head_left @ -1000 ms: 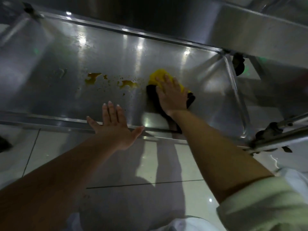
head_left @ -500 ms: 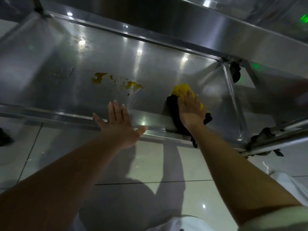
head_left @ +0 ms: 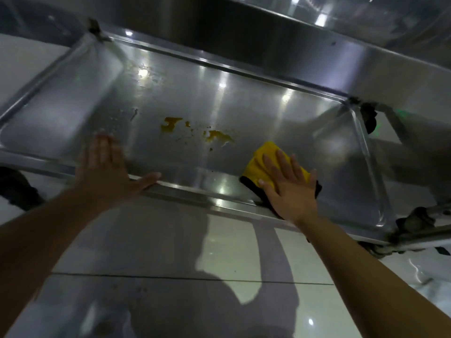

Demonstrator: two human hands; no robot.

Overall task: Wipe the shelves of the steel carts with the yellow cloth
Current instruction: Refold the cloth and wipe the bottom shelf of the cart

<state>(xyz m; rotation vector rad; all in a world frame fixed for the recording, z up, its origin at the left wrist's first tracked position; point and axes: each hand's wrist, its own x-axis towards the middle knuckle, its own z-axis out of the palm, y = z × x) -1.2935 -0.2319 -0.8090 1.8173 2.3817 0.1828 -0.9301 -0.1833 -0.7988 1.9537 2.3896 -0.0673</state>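
Note:
The steel cart's bottom shelf [head_left: 244,98] fills the upper half of the view, a shallow tray with a raised rim. Orange-yellow stains [head_left: 214,135] lie near its middle. The yellow cloth [head_left: 262,158], with a black underside, lies on the shelf close to the front rim, right of the stains. My right hand [head_left: 286,185] presses flat on the cloth with straight fingers. My left hand [head_left: 107,169] rests flat on the front rim at the left, fingers straight, holding nothing.
The shelf above [head_left: 317,52] overhangs the back of the tray. Black caster wheels show at the right rear corner [head_left: 368,119], the right front corner [head_left: 412,222] and the left edge [head_left: 14,186]. White floor tiles [head_left: 305,264] lie below the cart.
My right hand has slid the cloth right and back toward the front rim, then slightly away from it. My left hand has shifted left along the rim. The camera has moved back.

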